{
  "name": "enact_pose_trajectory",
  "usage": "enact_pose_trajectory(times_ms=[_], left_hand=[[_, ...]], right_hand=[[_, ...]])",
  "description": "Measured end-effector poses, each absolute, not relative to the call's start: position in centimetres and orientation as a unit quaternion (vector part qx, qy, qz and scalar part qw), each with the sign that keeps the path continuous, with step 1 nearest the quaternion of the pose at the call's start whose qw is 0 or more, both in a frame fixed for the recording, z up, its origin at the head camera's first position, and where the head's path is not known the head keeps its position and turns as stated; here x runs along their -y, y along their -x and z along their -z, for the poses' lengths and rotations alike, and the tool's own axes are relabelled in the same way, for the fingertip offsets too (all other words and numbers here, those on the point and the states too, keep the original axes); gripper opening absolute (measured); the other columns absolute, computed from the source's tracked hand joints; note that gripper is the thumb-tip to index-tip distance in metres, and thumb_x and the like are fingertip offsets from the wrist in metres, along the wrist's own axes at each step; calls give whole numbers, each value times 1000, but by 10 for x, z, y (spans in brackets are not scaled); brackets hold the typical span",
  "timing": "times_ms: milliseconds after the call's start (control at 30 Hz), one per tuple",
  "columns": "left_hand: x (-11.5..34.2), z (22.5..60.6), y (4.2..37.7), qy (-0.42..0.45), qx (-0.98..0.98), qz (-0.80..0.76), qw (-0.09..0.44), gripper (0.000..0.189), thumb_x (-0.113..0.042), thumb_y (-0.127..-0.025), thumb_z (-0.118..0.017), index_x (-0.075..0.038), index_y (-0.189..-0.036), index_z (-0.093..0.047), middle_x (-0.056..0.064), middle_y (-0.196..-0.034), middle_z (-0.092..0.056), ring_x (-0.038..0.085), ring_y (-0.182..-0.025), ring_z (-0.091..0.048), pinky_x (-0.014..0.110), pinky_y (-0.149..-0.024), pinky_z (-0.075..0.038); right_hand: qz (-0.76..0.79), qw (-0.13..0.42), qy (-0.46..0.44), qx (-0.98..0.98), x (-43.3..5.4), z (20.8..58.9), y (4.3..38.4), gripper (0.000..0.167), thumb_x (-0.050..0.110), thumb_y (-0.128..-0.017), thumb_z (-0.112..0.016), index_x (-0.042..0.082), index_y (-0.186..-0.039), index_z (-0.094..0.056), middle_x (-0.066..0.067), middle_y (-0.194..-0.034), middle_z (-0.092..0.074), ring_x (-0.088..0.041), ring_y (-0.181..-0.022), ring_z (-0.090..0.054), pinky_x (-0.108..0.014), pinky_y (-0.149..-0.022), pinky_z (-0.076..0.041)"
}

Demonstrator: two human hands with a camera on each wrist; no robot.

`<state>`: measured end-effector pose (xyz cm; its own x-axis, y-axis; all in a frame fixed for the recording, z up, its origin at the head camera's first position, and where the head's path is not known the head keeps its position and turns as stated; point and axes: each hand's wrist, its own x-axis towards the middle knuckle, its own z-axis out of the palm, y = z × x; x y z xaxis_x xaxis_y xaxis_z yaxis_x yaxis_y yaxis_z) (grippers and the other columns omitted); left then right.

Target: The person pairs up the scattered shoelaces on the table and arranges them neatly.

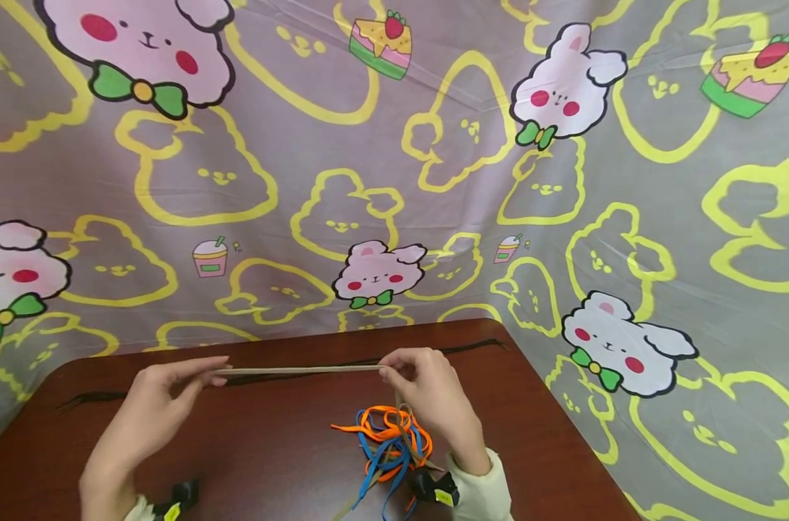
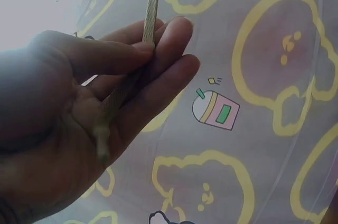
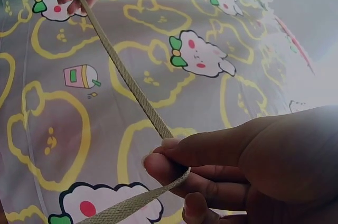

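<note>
A flat beige shoelace is stretched nearly level between my two hands above the table. My left hand pinches it between thumb and fingers, and in the left wrist view its short tip hangs over the palm. Farther along, my right hand pinches the same lace with thumb and index finger. The right wrist view shows the lace bending around those fingers and running off toward the lower left. Under the right hand lies a tangled heap with orange laces, blue laces and olive-beige strands.
Behind the stretched lace, dark laces lie across the back of the brown table, their ends showing left and right. A cloth printed with cartoon rabbits hangs along the back and right sides.
</note>
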<state>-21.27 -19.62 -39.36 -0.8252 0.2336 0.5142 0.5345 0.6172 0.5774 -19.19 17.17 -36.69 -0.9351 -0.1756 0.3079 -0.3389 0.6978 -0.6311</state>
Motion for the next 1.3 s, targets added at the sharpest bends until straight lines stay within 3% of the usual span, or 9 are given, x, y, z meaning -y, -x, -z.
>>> enact_pose_trajectory(times_ms=[200,400,633,800,967,1000,1100,1200,1300], left_hand=[[197,394,216,185,881,373,224,25,7,-92,-68,-3,-114,-76,5,-83,-78,-9,-68,-61,12,-52,-37],[206,395,213,149,895,360,216,35,14,-94,-55,-1,-122,-72,15,-93,-77,0,-43,-19,24,-38,-25],[214,397,213,126,882,359,278,24,5,-97,-62,-1,-118,-74,19,-91,-77,-2,-46,-20,24,-38,-23],[222,397,211,94,866,371,323,19,4,-94,-68,3,-111,-75,20,-84,-76,-25,-64,-45,9,-50,-34],[228,396,212,53,855,382,346,17,5,-92,-70,5,-109,-76,22,-81,-75,-32,-74,-49,4,-60,-38],[228,396,211,42,854,385,348,17,5,-92,-70,4,-109,-76,20,-81,-76,-32,-74,-49,5,-59,-38],[228,396,212,15,846,401,351,17,4,-92,-71,3,-108,-77,-12,-76,-75,-30,-73,-50,7,-57,-37],[228,397,212,2,832,416,368,17,5,-91,-72,2,-106,-78,-42,-77,-57,-28,-71,-53,5,-58,-37],[228,399,213,-3,816,423,394,16,7,-90,-71,4,-105,-78,-52,-80,-47,-28,-70,-53,1,-64,-38]], right_hand=[[-367,127,-138,911,-178,367,193,6,19,-95,-73,22,-93,-78,10,-80,-72,-6,-59,-53,-26,-58,-44],[-380,126,-140,906,-180,368,195,6,18,-95,-73,21,-93,-78,9,-78,-72,-7,-57,-55,-25,-58,-45],[-391,130,-127,902,-185,369,196,7,15,-95,-73,20,-93,-78,9,-82,-74,-6,-68,-62,-26,-63,-49],[-402,136,-121,897,-190,367,197,8,13,-94,-73,19,-92,-78,11,-81,-73,-10,-74,-67,-27,-68,-50],[-408,144,-113,894,-197,367,198,6,14,-95,-73,18,-96,-78,10,-81,-73,-10,-75,-67,-28,-71,-52],[-408,146,-111,894,-198,367,198,6,14,-95,-73,17,-96,-78,10,-81,-72,-8,-75,-66,-28,-70,-52],[-410,153,-106,893,-203,367,200,7,13,-95,-72,16,-97,-78,7,-81,-73,-7,-74,-65,-27,-69,-52],[-415,159,-104,890,-207,368,202,7,11,-95,-72,13,-98,-78,3,-81,-74,-8,-73,-66,-28,-68,-52],[-422,163,-103,886,-211,367,203,9,10,-97,-70,11,-101,-78,0,-82,-74,-11,-76,-68,-29,-71,-54]])
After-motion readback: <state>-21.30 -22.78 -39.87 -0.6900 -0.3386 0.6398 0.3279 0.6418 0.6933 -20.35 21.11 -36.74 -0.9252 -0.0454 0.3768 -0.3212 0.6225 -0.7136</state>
